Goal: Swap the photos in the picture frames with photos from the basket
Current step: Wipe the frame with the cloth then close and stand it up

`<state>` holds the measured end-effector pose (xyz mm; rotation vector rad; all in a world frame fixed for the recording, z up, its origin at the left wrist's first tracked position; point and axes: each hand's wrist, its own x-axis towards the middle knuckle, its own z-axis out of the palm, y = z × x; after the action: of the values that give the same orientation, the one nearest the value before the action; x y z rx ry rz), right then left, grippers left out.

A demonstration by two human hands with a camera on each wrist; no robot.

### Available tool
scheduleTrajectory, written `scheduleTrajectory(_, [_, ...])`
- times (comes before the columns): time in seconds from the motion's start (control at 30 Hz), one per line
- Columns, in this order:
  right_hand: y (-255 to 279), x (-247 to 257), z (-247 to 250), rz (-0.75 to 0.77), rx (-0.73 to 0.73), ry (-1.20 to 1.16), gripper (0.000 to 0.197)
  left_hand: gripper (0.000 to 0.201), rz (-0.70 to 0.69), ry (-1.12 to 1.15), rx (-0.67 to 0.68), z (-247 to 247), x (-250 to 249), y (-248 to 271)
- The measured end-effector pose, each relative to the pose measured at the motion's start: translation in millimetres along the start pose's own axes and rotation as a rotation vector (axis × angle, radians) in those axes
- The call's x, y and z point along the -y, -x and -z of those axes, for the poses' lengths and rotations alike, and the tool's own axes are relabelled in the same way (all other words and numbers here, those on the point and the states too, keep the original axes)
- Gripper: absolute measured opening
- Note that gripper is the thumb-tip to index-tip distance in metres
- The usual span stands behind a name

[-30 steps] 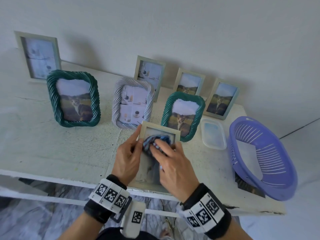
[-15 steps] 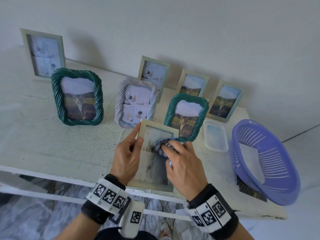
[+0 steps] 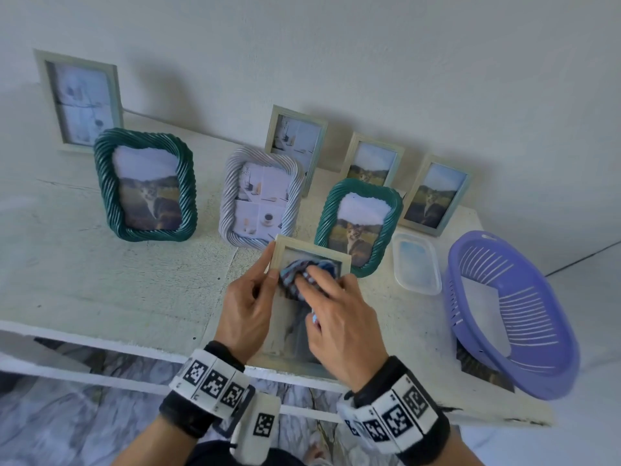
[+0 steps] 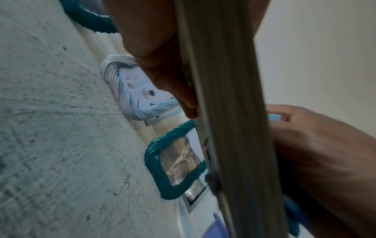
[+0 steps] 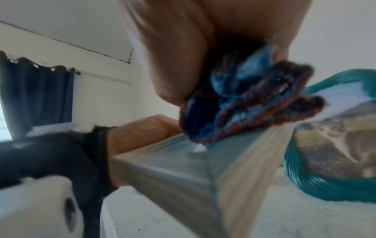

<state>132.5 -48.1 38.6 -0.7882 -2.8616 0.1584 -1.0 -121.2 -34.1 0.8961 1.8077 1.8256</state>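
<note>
A pale wooden picture frame (image 3: 312,252) leans toward me, its lower edge near the table's front edge. My left hand (image 3: 267,269) grips the frame's left rail, thumb on the front. My right hand (image 3: 319,284) holds a bunched blue striped cloth (image 3: 294,275) and presses it on the upper glass. In the left wrist view the frame's side (image 4: 230,112) runs past my fingers (image 4: 162,72). The right wrist view shows the cloth (image 5: 250,103) pinched against the frame (image 5: 183,169). A purple basket (image 3: 531,317) at the right holds a white sheet (image 3: 480,307).
Standing behind are two green twisted frames (image 3: 144,186) (image 3: 359,227), a white twisted frame (image 3: 260,200) and several pale frames (image 3: 295,142) by the wall. A clear plastic lid (image 3: 416,264) lies beside the basket. A photo (image 3: 484,371) sticks out under the basket.
My right hand rubbed the cloth across the upper glass, to the right and then back toward the left. The left hand kept its hold on the frame.
</note>
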Motion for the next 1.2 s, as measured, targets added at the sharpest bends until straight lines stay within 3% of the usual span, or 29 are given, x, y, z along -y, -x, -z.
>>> scheduleTrajectory(0.2, [-9.0, -12.8, 3.6, -0.008, -0.022, 0.022, 0.047, 0.044, -0.010, -0.029, -0.014, -5.2, -3.4, 6.6])
scheduleTrajectory(0.37, [-1.1, -10.4, 4.4, 0.097, 0.009, 0.044, 0.044, 0.043, -0.027, 0.004, -0.007, -5.6, 0.5, 11.2])
scheduleTrajectory(0.5, [-2.7, -25.1, 10.1, 0.039, -0.023, 0.130, 0.044, 0.046, 0.033, 0.047, 0.005, -6.3, 6.4, 11.8])
scheduleTrajectory(0.7, [9.8, -23.7, 12.7, 0.169, -0.003, 0.070, 0.037, 0.050, 0.046, 0.046, -0.030, 1.0, 9.4, 4.1])
scheduleTrajectory(0.87, [1.1, -38.2, 16.3, 0.097, -0.037, 0.137, 0.039, 0.044, 0.062, 0.050, 0.010, -5.6, 1.1, 7.2])
scheduleTrajectory(1.0, [14.3, -44.0, 12.1, 0.193, 0.000, 0.056, 0.038, 0.047, 0.080, 0.031, 0.017, 2.1, 1.2, 8.4])
scheduleTrajectory(1.2, [16.9, -49.4, 16.4, 0.192, -0.003, 0.062, 0.029, 0.042, 0.080, 0.045, 0.038, 0.6, -0.8, 16.1])
